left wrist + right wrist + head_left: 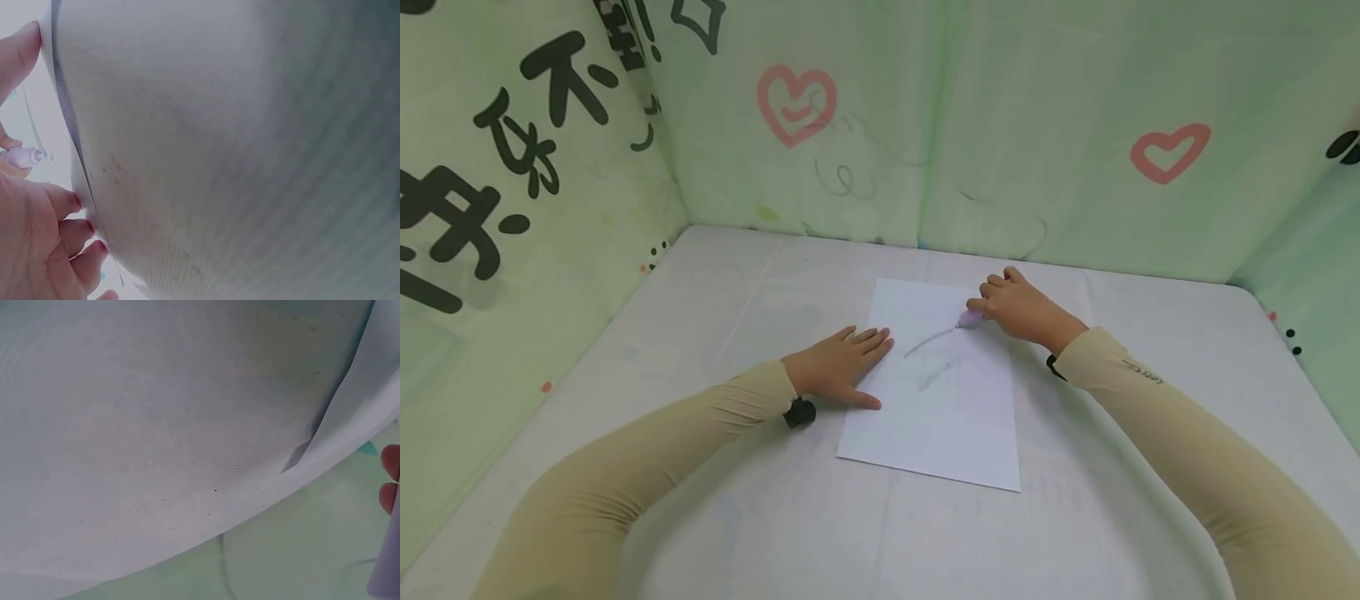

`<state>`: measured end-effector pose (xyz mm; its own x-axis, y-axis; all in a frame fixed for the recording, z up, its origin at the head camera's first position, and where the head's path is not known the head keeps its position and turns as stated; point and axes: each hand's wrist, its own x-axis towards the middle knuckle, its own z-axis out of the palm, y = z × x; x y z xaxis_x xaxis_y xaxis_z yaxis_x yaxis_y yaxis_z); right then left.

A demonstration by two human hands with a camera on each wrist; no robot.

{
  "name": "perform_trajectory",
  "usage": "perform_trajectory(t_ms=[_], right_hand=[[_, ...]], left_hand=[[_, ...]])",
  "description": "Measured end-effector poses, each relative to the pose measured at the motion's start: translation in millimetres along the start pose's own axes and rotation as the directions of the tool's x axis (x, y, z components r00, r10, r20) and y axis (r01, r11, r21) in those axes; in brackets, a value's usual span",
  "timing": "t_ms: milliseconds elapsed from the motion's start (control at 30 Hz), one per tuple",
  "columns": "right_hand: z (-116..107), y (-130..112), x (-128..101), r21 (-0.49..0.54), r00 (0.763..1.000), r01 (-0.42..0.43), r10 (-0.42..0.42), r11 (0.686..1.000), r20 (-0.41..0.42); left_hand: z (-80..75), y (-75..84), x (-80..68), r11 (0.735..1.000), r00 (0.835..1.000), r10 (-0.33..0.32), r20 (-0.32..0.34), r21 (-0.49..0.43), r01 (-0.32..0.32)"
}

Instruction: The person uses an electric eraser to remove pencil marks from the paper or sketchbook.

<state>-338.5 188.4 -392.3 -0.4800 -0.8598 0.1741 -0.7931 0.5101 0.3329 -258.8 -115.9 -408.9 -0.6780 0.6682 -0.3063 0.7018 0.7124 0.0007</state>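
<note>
Lavender pen [972,318], pinched by the right hand [1024,309] at one o'clock on the paper [951,437], left hand [837,364] spread at nine, is half-hidden but seems light and stiff, best held near its tip.

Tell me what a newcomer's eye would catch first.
Probably the bold black lettering on the pale green left wall. Next, the white rectangular paper sheet on the white table, where the bare right hand holds a pale purple pen at a thin grey line.
</note>
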Motion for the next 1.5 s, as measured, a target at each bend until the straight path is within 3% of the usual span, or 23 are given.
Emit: perform_trajectory(t_ms=[133,333,500,667,867,1033,1167,1333,1500], right_hand=[[-0.2,0.0,0.1,0.016,1.000,0.018,-0.018,1.000,0.004],[-0.2,1.3,-0.8,-0.019,0.999,-0.019,0.019,1.000,0.026],[0.1,1.0,-0.9,0.025,1.000,0.019,-0.019,1.000,0.004],[0.9,-0.2,0.1,-0.015,1.000,-0.015,0.015,1.000,0.013],[1.2,-2.2,3.2,0.004,1.000,0.028,-0.029,1.000,0.008],[1.1,-2.5,3.2,0.001,1.000,-0.011,0.011,1.000,0.027],[0.1,-2.2,2.9,0.024,1.000,0.012,-0.013,1.000,0.028],[0.4,0.1,1.8,-0.015,1.000,-0.020,0.020,1.000,0.023],[-0.1,-0.3,2.2,-0.002,1.000,0.014,-0.014,1.000,0.012]], left_hand=[[-0.3,-0.2,-0.2,1.000,1.000,0.004,-0.002,-0.006,-0.004],[0.0,-0.6,-0.4,1.000,1.000,0.010,-0.014,-0.005,-0.010],[1.0,-1.4,1.3,1.000,1.000,0.000,-0.007,0.004,0.000],[2.2,-2.2,2.5,1.000,1.000,0.000,-0.008,0.004,0.000],[2.6,-2.4,2.6,1.000,1.000,0.003,-0.004,-0.003,-0.003],[1.9,-1.7,1.9,1.000,1.000,0.003,-0.001,-0.001,-0.003],[1.4,-1.6,1.7,1.000,1.000,0.006,0.000,-0.002,-0.006],[1.0,-2.2,1.6,1.000,1.000,0.005,-0.003,-0.003,-0.005],[0.0,-1.8,1.3,1.000,1.000,0.003,0.008,-0.008,-0.003]])
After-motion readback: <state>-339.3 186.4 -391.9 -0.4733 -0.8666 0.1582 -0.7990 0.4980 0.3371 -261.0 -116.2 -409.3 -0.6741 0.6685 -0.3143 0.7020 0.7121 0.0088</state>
